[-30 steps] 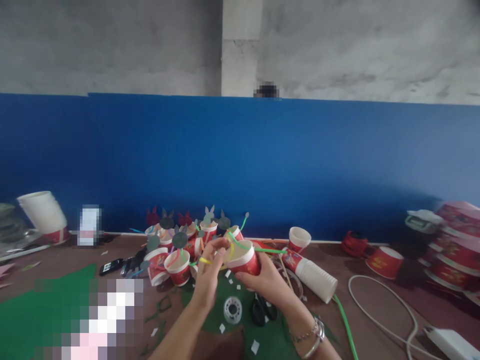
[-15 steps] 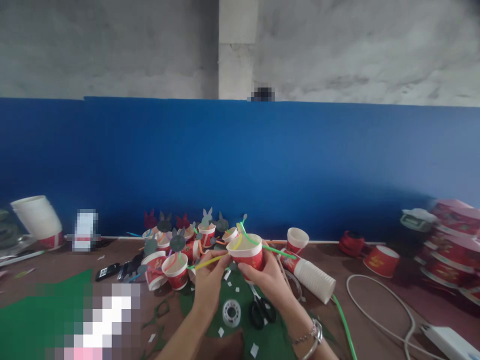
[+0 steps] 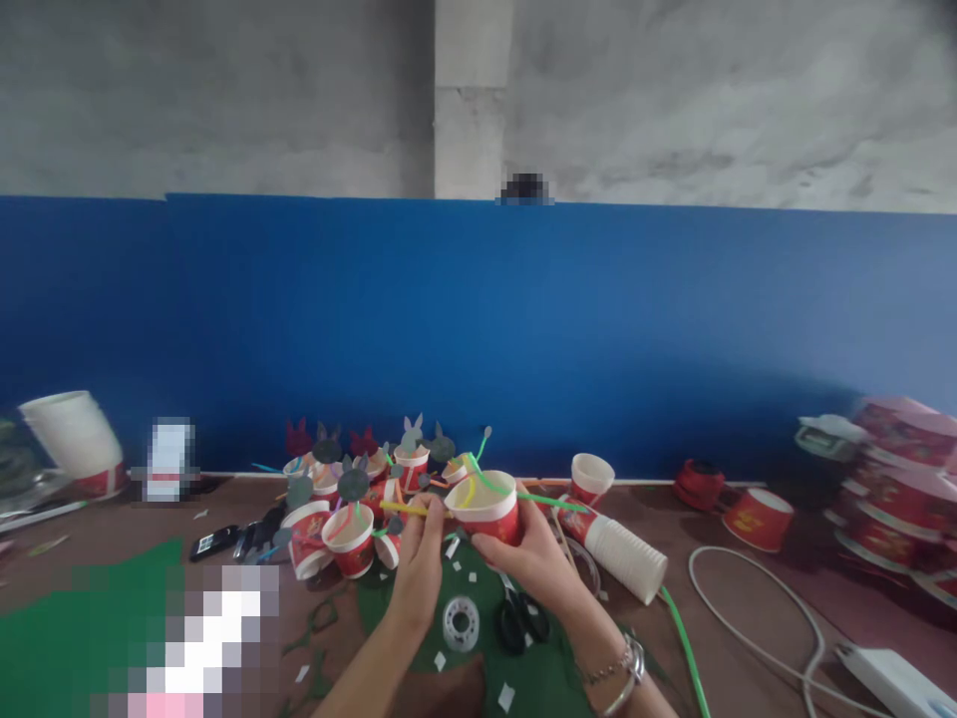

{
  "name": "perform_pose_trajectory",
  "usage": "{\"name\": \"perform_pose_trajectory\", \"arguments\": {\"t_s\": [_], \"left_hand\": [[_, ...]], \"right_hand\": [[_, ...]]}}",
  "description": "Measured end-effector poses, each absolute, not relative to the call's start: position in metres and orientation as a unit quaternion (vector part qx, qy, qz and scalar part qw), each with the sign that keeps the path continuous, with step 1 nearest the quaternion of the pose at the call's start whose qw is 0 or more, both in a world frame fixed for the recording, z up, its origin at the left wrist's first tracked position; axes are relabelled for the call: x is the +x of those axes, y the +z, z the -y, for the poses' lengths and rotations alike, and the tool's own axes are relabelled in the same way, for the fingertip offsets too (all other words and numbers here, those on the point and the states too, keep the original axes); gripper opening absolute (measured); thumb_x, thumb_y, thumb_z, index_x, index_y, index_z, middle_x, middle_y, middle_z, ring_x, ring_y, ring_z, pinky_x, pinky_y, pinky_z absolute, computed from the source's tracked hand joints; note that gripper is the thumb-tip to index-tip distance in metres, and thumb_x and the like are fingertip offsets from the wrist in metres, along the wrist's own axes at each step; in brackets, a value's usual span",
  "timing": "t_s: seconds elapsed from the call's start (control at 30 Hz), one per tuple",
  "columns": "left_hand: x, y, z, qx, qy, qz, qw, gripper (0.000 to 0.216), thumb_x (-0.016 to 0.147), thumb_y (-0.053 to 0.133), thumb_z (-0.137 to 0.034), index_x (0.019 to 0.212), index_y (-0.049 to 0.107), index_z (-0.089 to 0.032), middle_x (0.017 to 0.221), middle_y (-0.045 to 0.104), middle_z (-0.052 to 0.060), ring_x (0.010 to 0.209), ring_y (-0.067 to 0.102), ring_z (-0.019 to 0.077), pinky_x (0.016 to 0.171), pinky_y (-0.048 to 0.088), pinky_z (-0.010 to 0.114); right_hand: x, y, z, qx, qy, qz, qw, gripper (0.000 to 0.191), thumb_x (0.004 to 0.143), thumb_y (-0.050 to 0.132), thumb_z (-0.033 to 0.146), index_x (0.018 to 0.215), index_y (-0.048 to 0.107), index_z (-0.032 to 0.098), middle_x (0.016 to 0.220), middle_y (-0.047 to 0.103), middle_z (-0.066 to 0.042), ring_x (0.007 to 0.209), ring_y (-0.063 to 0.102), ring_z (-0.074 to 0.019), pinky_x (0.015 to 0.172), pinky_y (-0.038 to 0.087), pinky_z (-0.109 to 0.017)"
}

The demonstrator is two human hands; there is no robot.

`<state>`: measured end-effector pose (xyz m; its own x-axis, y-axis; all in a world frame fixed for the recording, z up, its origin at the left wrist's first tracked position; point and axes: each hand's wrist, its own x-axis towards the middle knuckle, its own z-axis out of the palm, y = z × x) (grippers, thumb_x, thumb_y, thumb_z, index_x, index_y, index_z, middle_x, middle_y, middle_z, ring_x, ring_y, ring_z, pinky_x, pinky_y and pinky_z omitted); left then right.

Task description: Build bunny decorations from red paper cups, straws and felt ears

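My right hand (image 3: 527, 553) is wrapped round a red and white paper cup (image 3: 494, 517), held tilted above the table. A green straw (image 3: 549, 499) runs through the cup and sticks out on the right. The fingers of my left hand (image 3: 420, 558) pinch a yellow straw (image 3: 402, 509) that comes out of the cup's left side. Below the hands lie black-handled scissors (image 3: 515, 618) and a roll of clear tape (image 3: 461, 624). Left of my hands stand several cups with paper rabbit heads, among them one cup (image 3: 350, 543) with a grey head (image 3: 354, 481).
A nested stack of paper cups (image 3: 624, 558) lies on its side to the right, with an upright cup (image 3: 592, 477) behind it. A white cable (image 3: 748, 550) curls toward a white power strip (image 3: 897, 681). Green paper (image 3: 142, 578) and scraps lie on the table; a blue partition (image 3: 478, 329) stands behind.
My left fingers have shifted slightly up and left along the yellow straw, whose outer end now points more level. The cup has moved slightly left and down in my right hand.
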<state>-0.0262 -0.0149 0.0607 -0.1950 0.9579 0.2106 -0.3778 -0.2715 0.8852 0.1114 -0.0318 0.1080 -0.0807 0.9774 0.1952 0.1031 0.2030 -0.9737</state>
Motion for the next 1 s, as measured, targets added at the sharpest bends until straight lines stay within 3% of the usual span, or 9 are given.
{"name": "perform_pose_trajectory", "arguments": {"t_s": [0.17,0.3,0.4,0.5,0.6,0.67,0.83,1.0], "left_hand": [[-0.034,0.083,0.021,0.402,0.653,-0.361,0.531,0.045,0.079,0.058,-0.052,0.107,0.061,-0.018,0.115,0.063,0.010,0.115,0.052,0.0267,0.099,0.036,0.036],[-0.036,0.089,0.022,0.372,0.628,-0.333,0.597,0.040,0.073,0.069,-0.040,0.106,0.063,-0.018,0.111,0.066,0.011,0.111,0.056,0.0275,0.094,0.042,0.036],[-0.036,0.089,0.022,0.324,0.641,-0.304,0.626,0.049,0.072,0.071,-0.035,0.115,0.056,-0.017,0.101,0.070,0.012,0.100,0.063,0.0278,0.086,0.047,0.038],[-0.037,0.087,0.020,0.323,0.653,-0.286,0.622,0.053,0.073,0.070,-0.032,0.120,0.051,-0.016,0.089,0.071,0.009,0.092,0.066,0.0267,0.081,0.049,0.038],[-0.041,0.084,0.016,0.352,0.676,-0.285,0.582,0.049,0.078,0.065,-0.034,0.121,0.048,-0.018,0.082,0.071,0.005,0.091,0.066,0.0246,0.080,0.048,0.036],[-0.044,0.082,0.014,0.391,0.679,-0.307,0.540,0.046,0.081,0.061,-0.036,0.122,0.047,-0.018,0.081,0.070,0.004,0.093,0.065,0.0240,0.083,0.047,0.036],[-0.047,0.083,0.014,0.540,0.613,-0.360,0.450,0.043,0.087,0.053,-0.036,0.125,0.046,-0.018,0.091,0.071,0.008,0.100,0.062,0.0254,0.092,0.041,0.040],[-0.042,0.086,0.022,0.619,0.559,-0.314,0.454,0.046,0.090,0.048,-0.035,0.134,0.040,-0.023,0.127,0.057,0.012,0.127,0.043,0.0255,0.105,0.030,0.041]], "right_hand": [[0.115,0.098,0.029,-0.494,0.481,0.620,0.375,0.036,0.063,0.068,0.020,0.096,0.055,0.015,0.075,0.063,-0.001,0.060,0.060,-0.0151,0.051,0.048,-0.024],[0.113,0.090,0.030,-0.473,0.500,0.657,0.307,0.033,0.062,0.069,0.019,0.093,0.057,0.016,0.070,0.063,0.001,0.054,0.058,-0.0132,0.045,0.043,-0.020],[0.111,0.089,0.031,-0.457,0.504,0.669,0.298,0.037,0.065,0.067,0.018,0.101,0.058,0.016,0.071,0.064,0.000,0.058,0.059,-0.0138,0.049,0.045,-0.021],[0.109,0.092,0.032,-0.435,0.496,0.686,0.307,0.037,0.069,0.069,0.027,0.104,0.061,0.016,0.084,0.067,-0.003,0.074,0.061,-0.0180,0.065,0.049,-0.026],[0.109,0.094,0.031,-0.413,0.476,0.662,0.406,0.040,0.084,0.050,0.048,0.109,0.062,0.019,0.108,0.064,-0.007,0.103,0.057,-0.0213,0.089,0.044,-0.031],[0.109,0.095,0.028,-0.441,0.448,0.613,0.478,0.050,0.089,0.036,0.055,0.112,0.062,0.019,0.114,0.062,-0.008,0.110,0.053,-0.0213,0.093,0.041,-0.032],[0.106,0.097,0.026,-0.488,0.339,0.638,0.489,0.052,0.090,0.034,0.054,0.107,0.063,0.015,0.098,0.066,-0.011,0.096,0.058,-0.0231,0.088,0.042,-0.033],[0.104,0.100,0.032,-0.492,0.188,0.759,0.383,0.043,0.096,0.027,0.038,0.081,0.061,0.016,0.081,0.063,-0.008,0.079,0.056,-0.0196,0.076,0.043,-0.031]]}}
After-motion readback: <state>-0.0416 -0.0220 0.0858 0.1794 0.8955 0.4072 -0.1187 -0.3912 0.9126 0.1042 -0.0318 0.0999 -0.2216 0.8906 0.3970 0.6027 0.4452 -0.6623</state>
